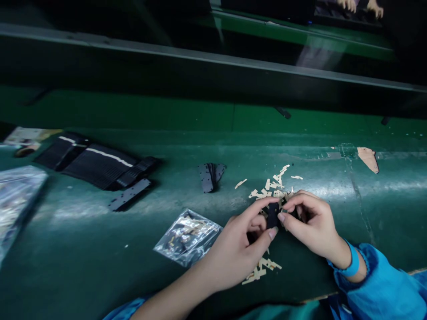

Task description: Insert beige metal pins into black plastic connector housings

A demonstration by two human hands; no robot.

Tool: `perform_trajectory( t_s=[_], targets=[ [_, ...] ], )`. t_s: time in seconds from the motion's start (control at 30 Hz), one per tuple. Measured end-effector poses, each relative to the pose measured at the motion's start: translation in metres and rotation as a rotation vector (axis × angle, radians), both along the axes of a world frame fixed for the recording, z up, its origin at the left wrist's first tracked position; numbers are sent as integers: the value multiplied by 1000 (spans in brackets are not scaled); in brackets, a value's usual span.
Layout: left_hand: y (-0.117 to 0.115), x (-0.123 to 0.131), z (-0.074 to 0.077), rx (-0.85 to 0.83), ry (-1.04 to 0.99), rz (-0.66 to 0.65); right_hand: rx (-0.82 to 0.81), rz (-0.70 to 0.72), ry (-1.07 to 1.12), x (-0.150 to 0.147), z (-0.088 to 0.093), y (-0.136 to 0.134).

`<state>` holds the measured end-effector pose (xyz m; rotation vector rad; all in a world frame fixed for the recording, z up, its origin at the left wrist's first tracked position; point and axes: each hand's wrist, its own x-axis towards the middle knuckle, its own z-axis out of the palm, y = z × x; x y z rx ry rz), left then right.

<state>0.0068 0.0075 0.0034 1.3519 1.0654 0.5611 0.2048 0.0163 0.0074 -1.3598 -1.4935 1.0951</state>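
Observation:
My left hand (238, 249) and my right hand (312, 224) meet over a small black flat part (272, 215), which both pinch between thumb and fingers just above the green work surface (100, 249). Tan paper scraps (271, 186) lie scattered right behind the hands, and a few more scraps (262, 270) lie under my left wrist. My right wrist wears a blue band and a blue sleeve.
A clear plastic bag of small parts (188, 238) lies left of my left hand. A small stack of black parts (211, 175) sits behind it, with larger black stacks (96, 164) and a loose strip (130, 194) at left. Another person's hands (360, 5) show at the top right.

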Motion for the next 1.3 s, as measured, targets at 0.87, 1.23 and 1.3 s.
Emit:
perform_trajectory(
  t_s=[0.87,1.23,1.3],
  targets=[
    [-8,2,-8,627,285,-15,122,-129,-225,-12,2,-10],
    [-12,-1,-13,742,353,-37,103,-157,-222,-14,2,-14],
    [-12,-1,-14,767,354,-42,95,-144,-220,-14,2,-13]
  ],
)
